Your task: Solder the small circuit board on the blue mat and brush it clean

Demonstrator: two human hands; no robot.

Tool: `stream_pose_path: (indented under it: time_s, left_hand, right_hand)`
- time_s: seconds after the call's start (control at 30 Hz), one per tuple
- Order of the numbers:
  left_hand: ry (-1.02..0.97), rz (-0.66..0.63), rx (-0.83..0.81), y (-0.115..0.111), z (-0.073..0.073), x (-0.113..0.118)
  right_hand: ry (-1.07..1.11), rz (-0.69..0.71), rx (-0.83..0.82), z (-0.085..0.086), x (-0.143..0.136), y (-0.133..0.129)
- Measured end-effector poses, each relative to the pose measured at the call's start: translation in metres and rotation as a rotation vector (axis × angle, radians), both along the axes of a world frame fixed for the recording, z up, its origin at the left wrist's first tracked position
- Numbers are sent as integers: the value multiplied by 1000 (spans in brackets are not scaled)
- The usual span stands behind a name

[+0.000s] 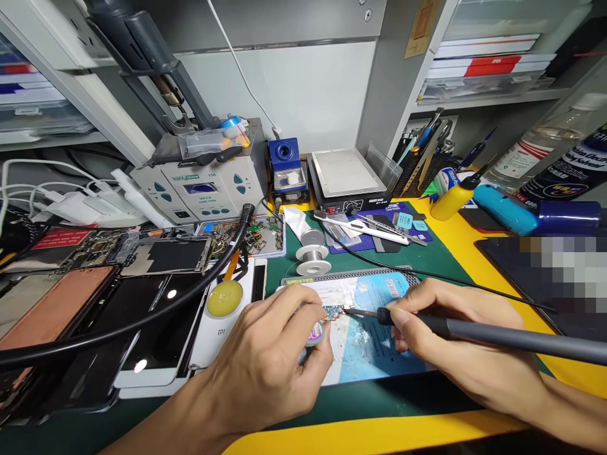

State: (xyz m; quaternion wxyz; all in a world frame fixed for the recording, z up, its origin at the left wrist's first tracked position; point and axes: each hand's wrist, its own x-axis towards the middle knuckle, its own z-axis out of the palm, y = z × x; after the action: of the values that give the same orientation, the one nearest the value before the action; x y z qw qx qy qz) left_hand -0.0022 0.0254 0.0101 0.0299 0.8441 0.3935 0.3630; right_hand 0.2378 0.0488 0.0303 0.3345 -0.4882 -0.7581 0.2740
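Observation:
My right hand [450, 335] is closed around a dark soldering iron [497, 335], gripping it near the front like a pen. The iron's tip meets the right end of a small circuit board [333, 312], or comes very close to it. Curled over the board's left side, my left hand [270, 354] holds a small round spool with a pink label [315, 333] between thumb and fingers. Its index fingertip is at the board's edge; whether it presses on the board I cannot tell. Under the board lies a blue and white work pad [374, 354], marked with residue.
A solder wire spool [313, 260] stands behind the pad. Phones [159, 335] and a yellow flux tin [225, 298] lie left. A thick black cable [142, 335] arches over them. The rework station [203, 189] and hot plate [348, 174] stand behind; a yellow bottle [453, 199] stands right.

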Motion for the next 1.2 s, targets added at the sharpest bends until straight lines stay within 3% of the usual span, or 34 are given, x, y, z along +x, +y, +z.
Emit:
stream_pose_path:
  time_s: [0.5,0.8,0.97,1.2]
  left_hand:
    - [25,29,-18,-5,8,-1]
    - [80,0,-78,-7,15,-3]
    - [93,-21,-121,-6,14,-4]
    - [144,9,-146,-4,11,-2]
  right_hand:
    - [30,-64,-54,2,-3,-1]
    - [235,-132,-314,9,-6,3]
    - [230,-72,-438,10,-2,11]
    - [251,-98,-479,14,-5,11]
